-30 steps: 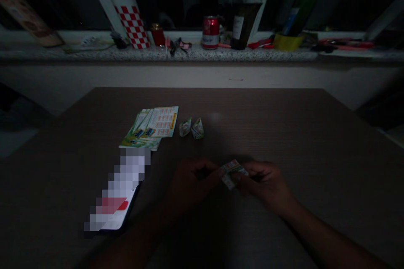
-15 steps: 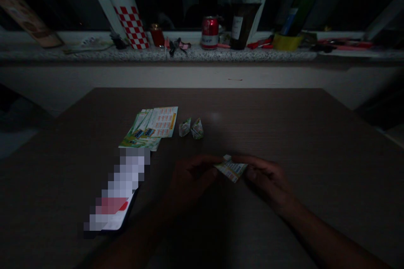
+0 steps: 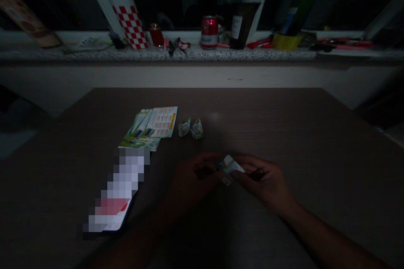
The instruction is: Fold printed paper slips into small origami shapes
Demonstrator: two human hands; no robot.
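Observation:
A small folded piece of printed paper (image 3: 234, 165) is held above the dark wooden table between both hands. My left hand (image 3: 197, 178) pinches its left side with thumb and fingers. At its right side, my right hand (image 3: 265, 180) grips it, with the thumb lying across the front. Beyond the hands stand two little folded paper shapes (image 3: 197, 129), side by side and printed in a similar green and white. To their left lies a fanned stack of printed leaflets (image 3: 162, 122). Dim light hides the finer folds.
A phone (image 3: 121, 197) with a lit, blurred screen lies left of my hands, near the leaflets. Along the granite windowsill (image 3: 189, 54) stand a checkered bottle (image 3: 132, 27), a red can (image 3: 209, 32), a dark cup (image 3: 241, 25) and a green bottle (image 3: 303, 4).
The folded paper has turned from a downward-pointing triangle to a tilted, squarer outline. My right thumb has moved left onto its front, and the hands are closer together.

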